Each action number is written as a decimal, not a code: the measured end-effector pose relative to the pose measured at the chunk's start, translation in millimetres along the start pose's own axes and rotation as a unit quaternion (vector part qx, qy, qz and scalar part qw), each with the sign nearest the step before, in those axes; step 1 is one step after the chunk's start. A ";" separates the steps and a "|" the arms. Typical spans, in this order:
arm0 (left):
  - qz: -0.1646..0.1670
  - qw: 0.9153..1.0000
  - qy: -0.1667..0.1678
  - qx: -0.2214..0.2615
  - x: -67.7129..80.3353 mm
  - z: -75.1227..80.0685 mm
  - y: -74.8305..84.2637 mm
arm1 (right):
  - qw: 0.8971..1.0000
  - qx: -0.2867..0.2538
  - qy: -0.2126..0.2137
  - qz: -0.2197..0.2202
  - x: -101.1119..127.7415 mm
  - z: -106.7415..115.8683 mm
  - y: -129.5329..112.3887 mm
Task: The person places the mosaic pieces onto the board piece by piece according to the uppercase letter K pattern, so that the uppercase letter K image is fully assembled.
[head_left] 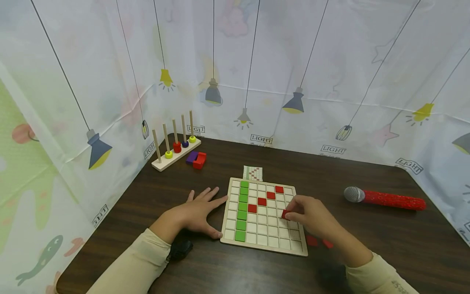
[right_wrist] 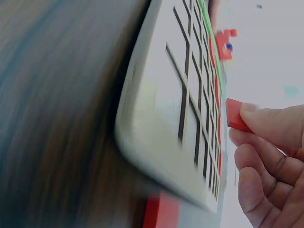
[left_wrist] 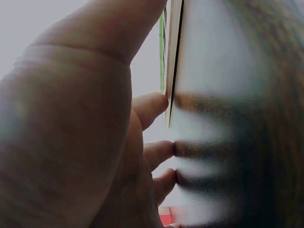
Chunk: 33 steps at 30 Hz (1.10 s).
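Here the right hand pinched a red tile over the board at centre frame. The left hand lay spread flat, touching the board's left edge.

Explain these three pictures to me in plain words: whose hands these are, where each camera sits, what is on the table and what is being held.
No machine here: a person works with two bare hands, wearing one camera on the head and one on each wrist. The wide picture is the head view. On the dark table lies a wooden grid board with a column of green tiles and a diagonal of red ones. The left hand rests flat beside the board, touching its edge; the left wrist view shows those fingers up close. The right hand pinches a red tile just over the board, as the right wrist view shows. Further off stand a peg rack with rings, two blocks, a pattern card and a microphone.
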State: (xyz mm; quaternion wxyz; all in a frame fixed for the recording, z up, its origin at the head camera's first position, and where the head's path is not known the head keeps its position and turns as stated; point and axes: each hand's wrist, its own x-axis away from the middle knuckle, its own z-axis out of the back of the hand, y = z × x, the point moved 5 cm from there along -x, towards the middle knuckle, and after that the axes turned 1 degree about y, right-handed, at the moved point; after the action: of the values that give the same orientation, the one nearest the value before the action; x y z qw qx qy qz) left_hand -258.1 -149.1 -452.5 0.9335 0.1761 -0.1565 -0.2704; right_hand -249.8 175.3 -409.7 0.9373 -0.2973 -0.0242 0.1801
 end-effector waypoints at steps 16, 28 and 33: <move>0.006 1.000 -0.006 0.006 -1.0 -1.3 -2.5 | 0.998 -0.020 -0.046 0.030 -22.0 -37.9 -35.5; 0.008 1.000 -0.007 0.002 -1.2 0.0 -2.0 | 0.998 -0.012 -0.051 0.037 -25.1 -45.1 -41.7; 0.007 1.000 -0.007 0.001 -0.8 0.7 -1.7 | 0.998 -0.001 -0.058 0.037 -25.8 -46.3 -40.5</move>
State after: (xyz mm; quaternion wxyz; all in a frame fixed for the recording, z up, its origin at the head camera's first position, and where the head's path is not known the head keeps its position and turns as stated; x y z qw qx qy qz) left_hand -259.8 -150.2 -452.8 0.9338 0.1742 -0.1649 -0.2654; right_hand -253.8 110.1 -423.2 0.9268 -0.2876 -0.0671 0.2319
